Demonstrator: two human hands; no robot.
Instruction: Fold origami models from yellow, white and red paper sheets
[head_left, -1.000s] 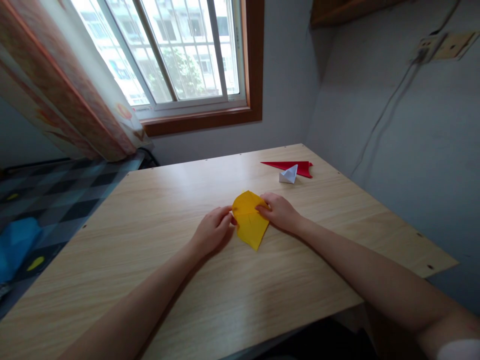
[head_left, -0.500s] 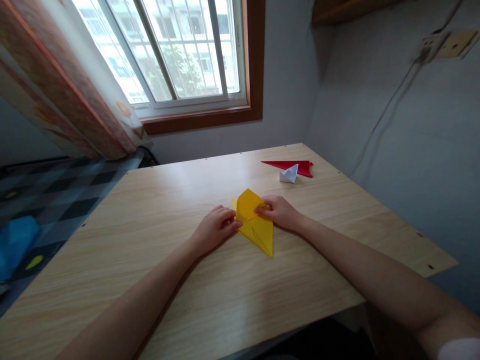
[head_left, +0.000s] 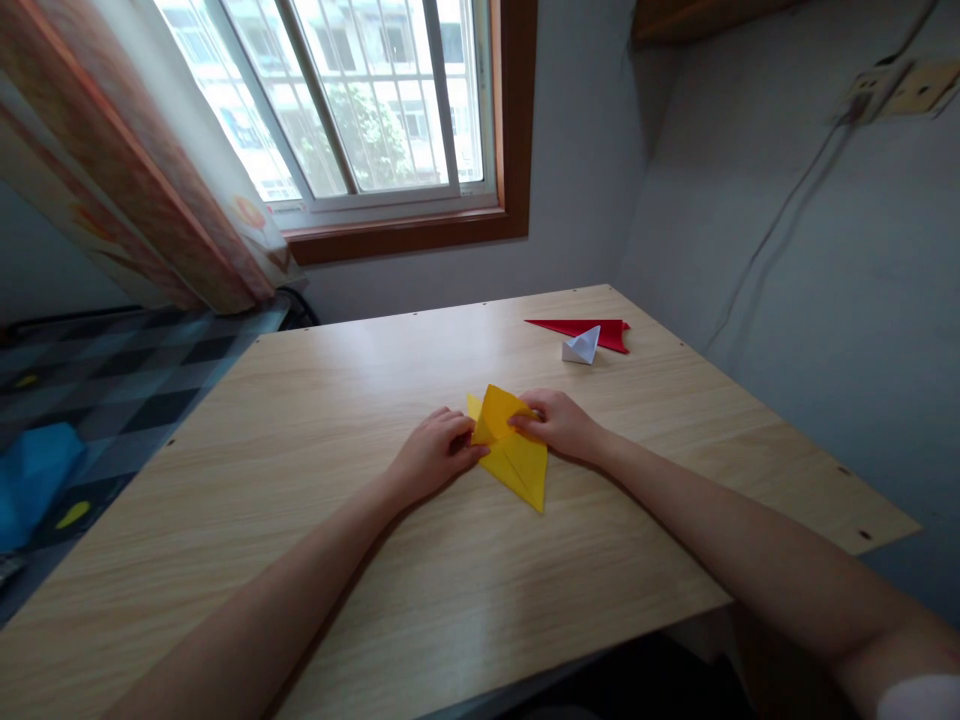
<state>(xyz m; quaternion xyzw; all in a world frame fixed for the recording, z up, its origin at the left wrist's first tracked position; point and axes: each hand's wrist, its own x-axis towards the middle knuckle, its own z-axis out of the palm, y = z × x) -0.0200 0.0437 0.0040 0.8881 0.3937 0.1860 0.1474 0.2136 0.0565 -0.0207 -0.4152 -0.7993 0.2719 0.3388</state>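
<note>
A partly folded sheet of yellow paper (head_left: 517, 460) lies on the wooden table in front of me, one pointed corner aimed toward my body. Its upper flap is raised and bent over. My left hand (head_left: 439, 452) pinches the left edge of the paper between thumb and fingers. On the opposite side, my right hand (head_left: 559, 425) grips the flap near the right edge, thumb on top. The fingers under the paper are partly hidden.
Farther back on the table (head_left: 360, 390) a small white folded paper boat (head_left: 581, 346) stands before a red folded paper plane (head_left: 577, 328). A window (head_left: 375, 120) and curtain (head_left: 150, 150) are behind. Blue material (head_left: 41, 475) lies at the far left, beyond the table edge.
The yellow paper's upper flap has been bent lower and looks more pointed. Both hands keep nearly the same places on the paper. The view has shifted slightly.
</note>
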